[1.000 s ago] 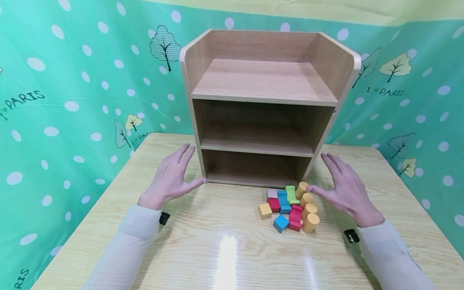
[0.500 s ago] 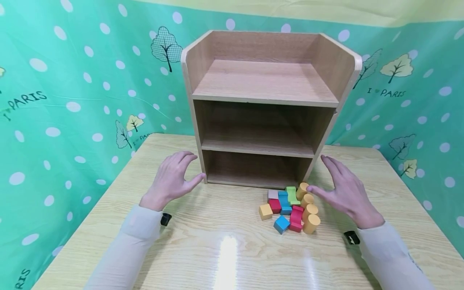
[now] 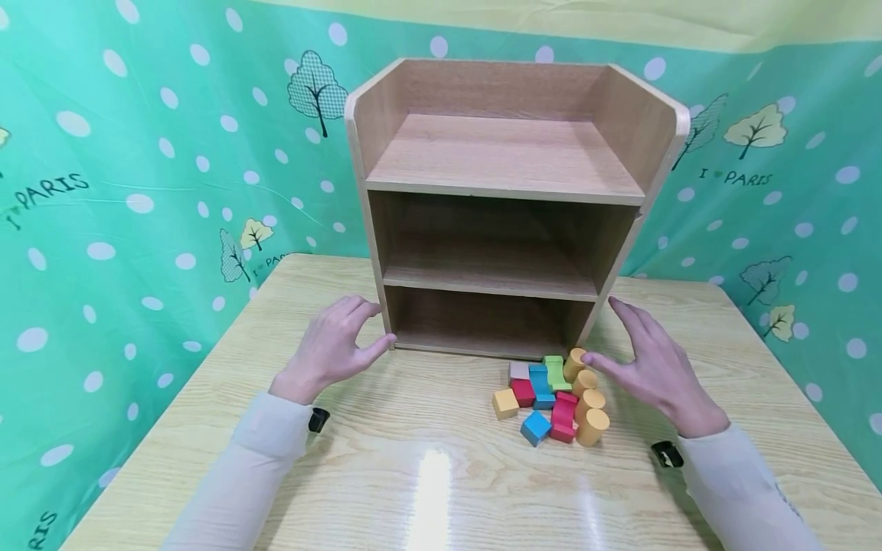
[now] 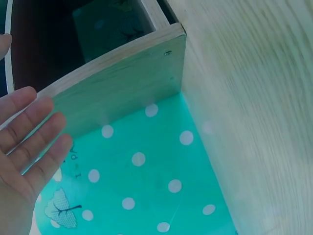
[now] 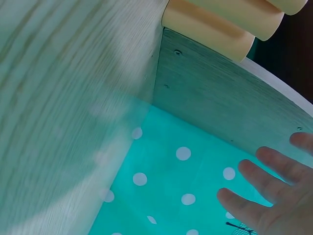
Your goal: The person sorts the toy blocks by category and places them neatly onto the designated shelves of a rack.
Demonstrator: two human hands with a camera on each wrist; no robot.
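Observation:
My left hand (image 3: pixel 325 346) hovers by the left side of a small wooden shelf (image 3: pixel 503 157), its fingers spread and relaxed. On the opposite side my right hand (image 3: pixel 653 369) is held with straight fingers, its thumb close to the rearmost of several tan wooden cylinders (image 3: pixel 591 427); contact cannot be made out. Neither hand holds anything. Beside the cylinders lie a green block (image 3: pixel 555 373), notched blue (image 3: pixel 540 385) and red (image 3: pixel 563 417) blocks, and small cubes, among them a yellow cube (image 3: pixel 505 403) and a blue cube (image 3: pixel 535 427). Both wrist views show the shelf's outer side panels (image 4: pixel 122 81) beyond the fingers.
The shelf has two compartments below its top tray and stands toward the back of a light wooden table (image 3: pixel 358 490). Behind hangs a green curtain (image 3: pixel 172 138) with white dots and printed trees. The blocks sit in front of the shelf's right corner.
My left hand has dropped slightly toward the front, and its fingers have bent a little from being straighter. The right hand stays nearly still, and the blocks and shelf keep their places.

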